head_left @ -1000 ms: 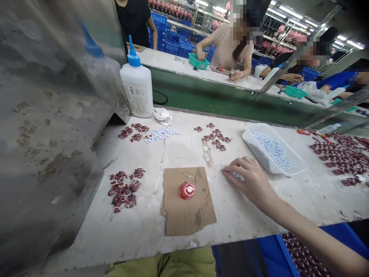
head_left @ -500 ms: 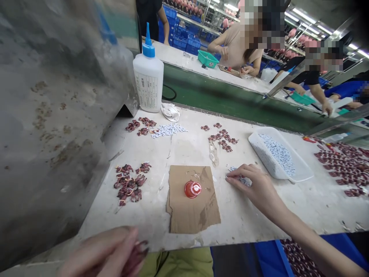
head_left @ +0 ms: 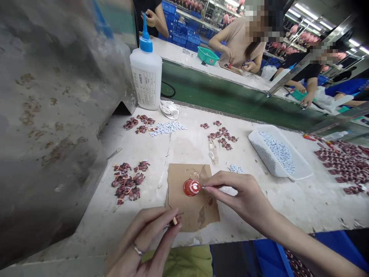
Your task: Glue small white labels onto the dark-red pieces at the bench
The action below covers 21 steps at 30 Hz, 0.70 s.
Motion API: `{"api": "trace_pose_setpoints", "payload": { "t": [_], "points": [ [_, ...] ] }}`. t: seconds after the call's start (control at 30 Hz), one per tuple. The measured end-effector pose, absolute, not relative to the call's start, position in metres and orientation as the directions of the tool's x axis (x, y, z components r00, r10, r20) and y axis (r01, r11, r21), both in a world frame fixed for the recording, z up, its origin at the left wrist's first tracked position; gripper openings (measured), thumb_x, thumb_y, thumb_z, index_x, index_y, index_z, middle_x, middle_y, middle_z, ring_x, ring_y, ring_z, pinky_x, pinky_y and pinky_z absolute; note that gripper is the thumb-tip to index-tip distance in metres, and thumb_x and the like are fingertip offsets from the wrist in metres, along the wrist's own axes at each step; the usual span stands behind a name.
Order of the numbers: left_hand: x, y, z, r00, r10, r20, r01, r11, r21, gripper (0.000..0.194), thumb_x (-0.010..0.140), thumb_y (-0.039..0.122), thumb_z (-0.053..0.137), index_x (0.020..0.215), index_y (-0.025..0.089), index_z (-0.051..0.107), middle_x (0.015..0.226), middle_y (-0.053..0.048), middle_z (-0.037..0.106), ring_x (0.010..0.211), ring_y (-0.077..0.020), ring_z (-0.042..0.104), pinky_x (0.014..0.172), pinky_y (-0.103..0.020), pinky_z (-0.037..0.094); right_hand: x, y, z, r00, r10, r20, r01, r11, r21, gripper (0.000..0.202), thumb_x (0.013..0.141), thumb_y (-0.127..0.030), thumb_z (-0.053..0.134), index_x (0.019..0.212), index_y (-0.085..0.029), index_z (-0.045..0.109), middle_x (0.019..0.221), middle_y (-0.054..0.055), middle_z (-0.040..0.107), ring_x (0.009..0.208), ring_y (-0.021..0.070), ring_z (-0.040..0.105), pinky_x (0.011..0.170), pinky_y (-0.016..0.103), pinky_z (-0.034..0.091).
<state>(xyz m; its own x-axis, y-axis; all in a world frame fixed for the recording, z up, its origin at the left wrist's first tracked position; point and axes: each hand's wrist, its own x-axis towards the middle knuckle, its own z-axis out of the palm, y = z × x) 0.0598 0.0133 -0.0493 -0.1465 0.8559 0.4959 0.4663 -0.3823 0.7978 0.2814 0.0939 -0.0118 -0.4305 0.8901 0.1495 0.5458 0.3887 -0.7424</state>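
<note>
A red, glossy cup-like piece [head_left: 191,187] sits on the far half of the torn cardboard sheet [head_left: 187,211]. The right hand [head_left: 245,196] reaches in over the cardboard's right edge, thumb and forefinger pinched together on a tiny pale piece [head_left: 203,187], too small to make out, just beside the red piece. The left hand [head_left: 150,238], with a ring on one finger, is at the cardboard's near left corner, thumb and fingertips clamped on a small maroon moulded figure [head_left: 177,219] with a yellowish part showing.

Half a second ago the right hand was over the little pile of white-and-blue bits [head_left: 235,168] to the right of the cardboard; that pile is now uncovered. The left hand, then blurred well to the cardboard's near left, has come up to its corner.

Left of the cardboard lies a heap of maroon figures [head_left: 127,184]. Beyond it are a loose group of similar figures [head_left: 222,134], a larger scatter of white-and-blue bits [head_left: 168,128] and, farther left, a white glue bottle [head_left: 147,82] with a blue nozzle. Well to its right stands a translucent plastic tray [head_left: 301,172] holding more such bits.
</note>
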Motion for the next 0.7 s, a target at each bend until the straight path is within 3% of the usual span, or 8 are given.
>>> {"api": "trace_pose_setpoints", "payload": {
  "t": [0.2, 0.4, 0.7],
  "points": [
    [0.0555, 0.0166, -0.0543, -0.126, 0.862, 0.491, 0.455, -0.390, 0.801, 0.037, 0.091, 0.000, 0.064, 0.118, 0.024, 0.068, 0.109, 0.007, 0.071, 0.094, -0.0019, 0.068, 0.091, -0.010, 0.055, 0.2787, 0.0974, -0.0136, -0.460, 0.872, 0.170, 0.583, 0.440, -0.683, 0.015, 0.093, -0.010, 0.068, 0.101, -0.021, 0.075, 0.095, 0.001, 0.079, 0.083, 0.0130, 0.073, 0.074, 0.024, 0.056],
    [0.0553, 0.0176, -0.0547, -0.141, 0.873, 0.466, 0.490, -0.348, 0.799, 0.040, 0.091, 0.006, 0.068, 0.124, 0.027, 0.066, 0.104, 0.007, 0.071, 0.088, -0.0003, 0.067, 0.093, -0.006, 0.050, 0.2788, 0.0973, -0.0147, -0.493, 0.851, 0.182, 0.590, 0.481, -0.649, 0.016, 0.096, -0.011, 0.065, 0.103, -0.021, 0.075, 0.097, 0.002, 0.078, 0.085, 0.0144, 0.072, 0.075, 0.026, 0.056],
    [0.0560, 0.0178, -0.0572, -0.143, 0.875, 0.462, 0.499, -0.339, 0.798, 0.027, 0.090, 0.013, 0.071, 0.114, 0.026, 0.068, 0.100, 0.010, 0.074, 0.083, 0.0001, 0.070, 0.093, -0.004, 0.051, 0.2781, 0.0970, -0.0158, -0.511, 0.835, 0.205, 0.570, 0.508, -0.645, 0.015, 0.097, -0.012, 0.064, 0.103, -0.022, 0.074, 0.096, 0.002, 0.078, 0.082, 0.0134, 0.072, 0.073, 0.026, 0.056]
  ]
}}
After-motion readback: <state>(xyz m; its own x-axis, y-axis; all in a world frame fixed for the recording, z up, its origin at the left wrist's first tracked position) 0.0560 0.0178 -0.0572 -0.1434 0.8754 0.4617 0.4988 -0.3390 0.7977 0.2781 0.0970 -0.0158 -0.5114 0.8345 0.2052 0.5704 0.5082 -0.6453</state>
